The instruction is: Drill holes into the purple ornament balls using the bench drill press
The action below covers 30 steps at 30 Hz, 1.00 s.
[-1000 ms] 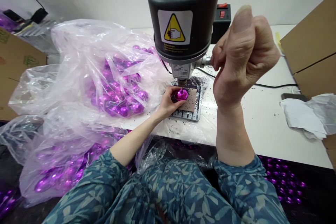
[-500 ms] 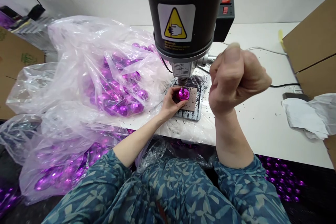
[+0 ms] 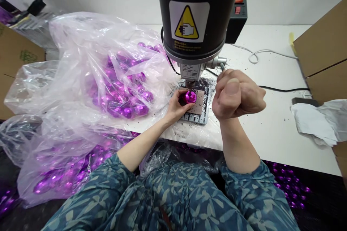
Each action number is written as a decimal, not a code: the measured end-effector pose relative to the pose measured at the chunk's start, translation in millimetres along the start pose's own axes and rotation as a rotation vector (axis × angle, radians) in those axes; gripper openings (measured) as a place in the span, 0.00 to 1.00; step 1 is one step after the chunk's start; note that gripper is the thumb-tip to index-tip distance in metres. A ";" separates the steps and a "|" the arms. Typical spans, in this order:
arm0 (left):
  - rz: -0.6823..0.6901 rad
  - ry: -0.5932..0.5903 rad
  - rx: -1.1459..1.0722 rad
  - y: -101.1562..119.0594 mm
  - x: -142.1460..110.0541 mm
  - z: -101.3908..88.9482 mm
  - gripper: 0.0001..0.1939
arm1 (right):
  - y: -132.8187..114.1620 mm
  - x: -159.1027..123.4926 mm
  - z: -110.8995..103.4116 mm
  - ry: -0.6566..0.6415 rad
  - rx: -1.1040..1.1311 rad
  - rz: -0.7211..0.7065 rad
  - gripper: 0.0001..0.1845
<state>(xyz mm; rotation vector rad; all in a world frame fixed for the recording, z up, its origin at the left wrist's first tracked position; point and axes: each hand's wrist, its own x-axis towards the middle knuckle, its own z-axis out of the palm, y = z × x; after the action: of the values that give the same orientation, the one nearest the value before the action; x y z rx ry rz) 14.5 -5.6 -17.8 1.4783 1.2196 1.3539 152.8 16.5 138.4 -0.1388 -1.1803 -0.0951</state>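
My left hand (image 3: pixel 177 106) is closed around a shiny purple faceted ball (image 3: pixel 191 96), thumb and fingers on its sides. The ball rests on a small wooden board (image 3: pixel 199 106) on the metal base (image 3: pixel 204 119) of a bench drill press (image 3: pixel 197 18). The chuck (image 3: pixel 190 83) is directly above the ball; whether the bit enters it, I cannot tell. My right hand (image 3: pixel 237 94) is a fist to the right of the press, wrapped around its feed lever (image 3: pixel 222 66), of which only a short metal end shows.
Clear plastic bags (image 3: pixel 81 43) of purple balls cover the left of the white table (image 3: pixel 271 126). Dark shavings lie around the base. Cardboard boxes (image 3: pixel 325 39) and crumpled white paper (image 3: pixel 311 121) are at right. A black cable (image 3: pixel 284 88) crosses behind my right hand.
My right hand has come down and a little to the left, and more of the lever shows. The left hand keeps its hold on the ball. The view has shifted slightly.
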 end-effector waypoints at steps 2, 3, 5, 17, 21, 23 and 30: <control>-0.008 0.000 -0.012 -2.0 0.5 0.9 0.32 | 3.2 -2.8 -3.6 -0.046 0.018 -0.061 0.27; -0.011 0.001 -0.019 -2.8 0.8 1.3 0.33 | 4.2 -3.8 -5.1 -0.061 0.022 -0.085 0.26; -0.014 0.005 -0.029 -4.0 1.2 1.9 0.33 | 5.1 -4.7 -6.7 -0.083 0.023 -0.111 0.24; 0.021 0.026 -0.013 0.0 2.6 3.5 0.32 | -2.0 -1.0 -3.8 -0.074 0.014 -0.079 0.28; 0.048 0.088 0.109 14.0 -10.1 1.4 0.29 | -11.1 33.9 16.1 -0.046 -0.123 0.271 0.31; 0.126 0.098 0.208 21.8 -29.8 -3.4 0.26 | -12.1 47.1 23.6 -0.068 -0.109 0.338 0.32; 0.742 -0.504 0.401 14.4 -141.1 -31.4 0.25 | -15.9 50.1 26.9 -0.033 -0.106 0.361 0.29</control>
<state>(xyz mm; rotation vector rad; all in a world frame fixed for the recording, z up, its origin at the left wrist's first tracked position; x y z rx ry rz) -11.0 -147.7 -34.6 2.5377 0.6430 1.0716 144.8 5.0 195.7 -0.4453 -1.1666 0.1638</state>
